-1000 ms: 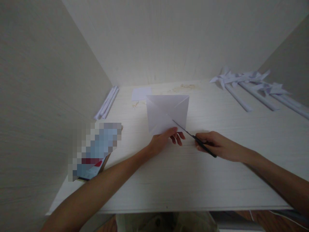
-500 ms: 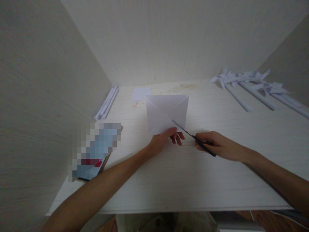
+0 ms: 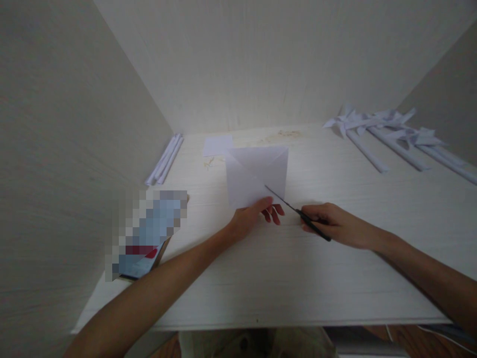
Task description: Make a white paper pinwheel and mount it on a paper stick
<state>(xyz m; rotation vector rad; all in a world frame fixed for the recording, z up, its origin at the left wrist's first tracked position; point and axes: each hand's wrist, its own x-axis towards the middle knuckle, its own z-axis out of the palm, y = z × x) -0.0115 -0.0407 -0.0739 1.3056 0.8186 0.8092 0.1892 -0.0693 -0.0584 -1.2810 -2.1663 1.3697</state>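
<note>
A white square of paper [image 3: 257, 171] with diagonal creases is held up above the table. My left hand [image 3: 255, 214] pinches its lower edge, thumb in front and fingers behind. In my right hand [image 3: 331, 223] is a pair of scissors [image 3: 312, 223] with black handles. The thin blades reach over the paper's lower right part, their tips close to where the creases meet. Whether the blades are parted I cannot tell.
At the back right lie several paper pinwheels [image 3: 372, 119] on rolled sticks. Paper rolls [image 3: 166, 159] lie along the left wall, with a flat paper sheet [image 3: 217, 144] at the back. A phone [image 3: 152, 238], partly blurred, rests on the white table [image 3: 238, 283] at left.
The paper has tilted slightly, its right edge shifting a little to the left. Both hands and the scissors are nearly where they were.
</note>
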